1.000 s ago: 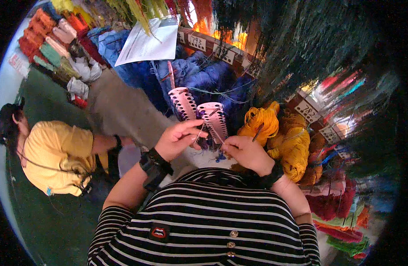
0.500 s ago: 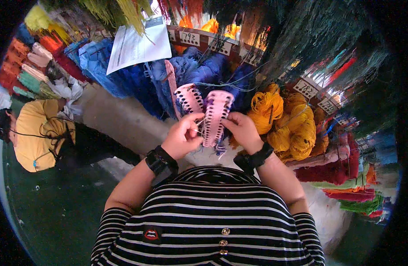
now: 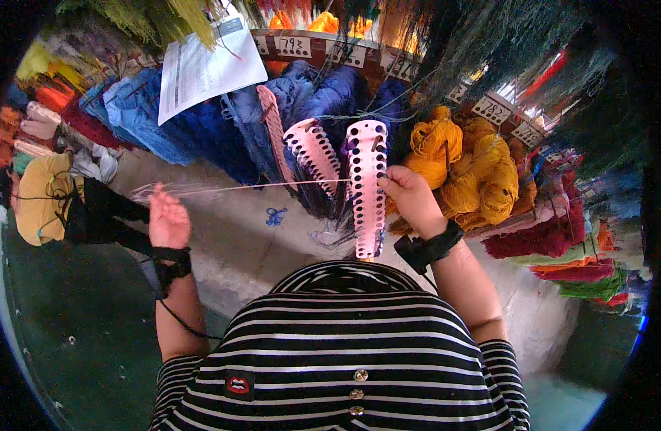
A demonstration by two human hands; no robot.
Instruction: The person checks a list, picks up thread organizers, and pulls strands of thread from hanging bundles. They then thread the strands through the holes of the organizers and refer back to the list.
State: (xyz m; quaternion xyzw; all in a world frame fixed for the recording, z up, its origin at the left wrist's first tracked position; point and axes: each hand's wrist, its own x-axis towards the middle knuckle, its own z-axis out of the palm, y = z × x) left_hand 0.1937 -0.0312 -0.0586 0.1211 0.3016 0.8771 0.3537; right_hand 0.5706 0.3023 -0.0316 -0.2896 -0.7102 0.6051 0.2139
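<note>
Several handwritten labels (image 3: 293,47) | left grip (image 3: 169,219) pinches thread (image 3: 273,184) | right grip (image 3: 414,201) holds perforated pink card (image 3: 368,165)

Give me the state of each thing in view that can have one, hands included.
Left hand: out to the side, fingers closed on the pink thread
Right hand: gripping the near pink card
Pink thread: stretched taut
Near pink card: held by its right edge
Second pink card: unheld, tilted
Pink braid: plaited, slanted
White sheet: unfolded, tilted
Blue scrap: loose, looped
Yellow skeins: bundled
</note>
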